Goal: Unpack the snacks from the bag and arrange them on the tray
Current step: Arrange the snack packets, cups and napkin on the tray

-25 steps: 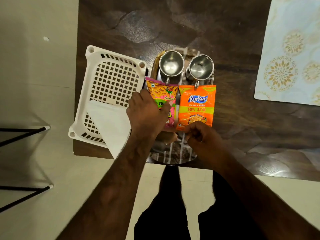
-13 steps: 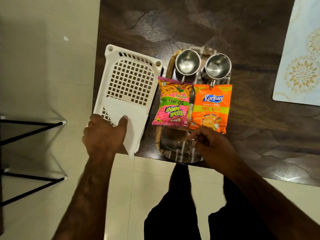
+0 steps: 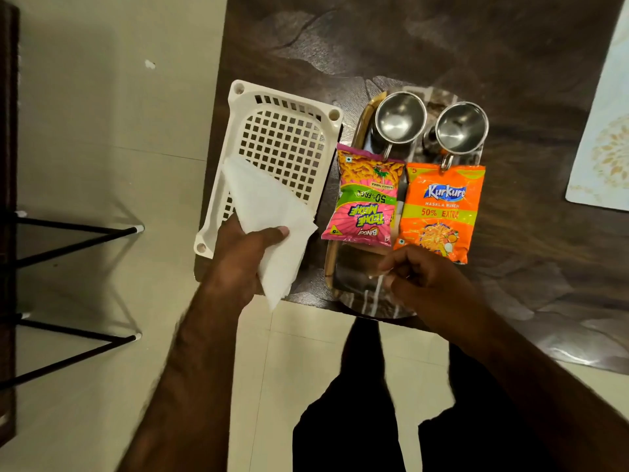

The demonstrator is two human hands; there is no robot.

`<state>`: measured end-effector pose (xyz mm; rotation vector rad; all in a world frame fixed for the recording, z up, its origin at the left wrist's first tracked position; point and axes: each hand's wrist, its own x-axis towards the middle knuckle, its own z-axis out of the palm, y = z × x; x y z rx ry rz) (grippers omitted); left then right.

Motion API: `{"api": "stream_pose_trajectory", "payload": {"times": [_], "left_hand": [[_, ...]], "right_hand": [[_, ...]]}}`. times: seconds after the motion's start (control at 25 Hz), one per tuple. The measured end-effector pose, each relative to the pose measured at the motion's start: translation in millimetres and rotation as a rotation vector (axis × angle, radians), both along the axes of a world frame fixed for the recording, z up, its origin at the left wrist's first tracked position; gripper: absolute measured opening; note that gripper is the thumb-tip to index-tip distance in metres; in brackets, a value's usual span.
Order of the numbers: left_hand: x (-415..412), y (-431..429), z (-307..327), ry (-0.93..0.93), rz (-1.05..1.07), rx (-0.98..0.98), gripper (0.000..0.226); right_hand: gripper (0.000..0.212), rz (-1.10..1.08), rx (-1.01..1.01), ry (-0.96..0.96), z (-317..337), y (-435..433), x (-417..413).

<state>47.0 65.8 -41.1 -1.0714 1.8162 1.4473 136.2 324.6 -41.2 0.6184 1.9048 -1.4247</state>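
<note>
A pink and green Bingo snack packet [image 3: 366,199] and an orange Kurkure packet [image 3: 440,212] lie side by side on the shiny oval tray [image 3: 357,294]. Behind them on the tray stand two steel cups [image 3: 400,117] [image 3: 461,127]. My left hand [image 3: 238,257] grips a folded white paper bag [image 3: 269,216] that lies over the near end of a white plastic lattice basket [image 3: 282,137]. Over the tray's near end hovers my right hand [image 3: 425,284], its fingers curled, just below the Kurkure packet; whether it pinches anything is unclear.
The tray and basket sit at the front left corner of a dark wooden table [image 3: 442,39]. A pale patterned mat [image 3: 602,131] lies at the right. Black metal legs [image 3: 75,233] stand on the tiled floor to the left.
My left hand left the Bingo packet, moved left and took hold of the white paper bag on the basket. The right hand stayed near the Kurkure packet's lower edge.
</note>
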Motion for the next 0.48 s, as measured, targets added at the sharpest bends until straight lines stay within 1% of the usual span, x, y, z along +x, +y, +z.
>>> {"api": "stream_pose_trajectory", "payload": {"times": [0.08,0.16,0.24,0.28,0.32,0.36,0.4,0.48], "left_hand": [[8.0,-3.9,7.9,0.061,0.016,0.201,0.048],[18.4,3.2,11.1,0.096,0.015,0.379,0.040],[28.8,19.0,8.6,0.087,-0.025,0.490,0.034],[31.8,27.4,7.0,0.080,-0.047,0.515,0.033],[33.3,35.1,5.7,0.070,-0.063,0.527,0.031],[34.0,40.9,4.4,0.058,-0.067,0.540,0.030],[34.7,46.4,3.2,0.049,-0.054,0.554,0.030],[35.8,59.2,2.7,0.046,-0.014,0.534,0.029]], "right_hand": [[0.021,-0.093,-0.107,0.016,8.1,-5.7,-11.6],[0.022,-0.170,-0.226,0.016,14.3,-13.8,-26.1],[0.033,-0.214,-0.343,-0.032,18.1,-21.6,-38.2],[0.037,-0.231,-0.382,-0.043,19.5,-24.1,-42.3],[0.034,-0.250,-0.404,-0.031,20.2,-25.5,-44.8],[0.026,-0.278,-0.403,-0.009,20.8,-25.8,-45.6],[0.024,-0.316,-0.391,0.007,23.2,-25.6,-45.4],[0.039,-0.379,-0.328,0.026,27.2,-25.1,-43.4]]}}
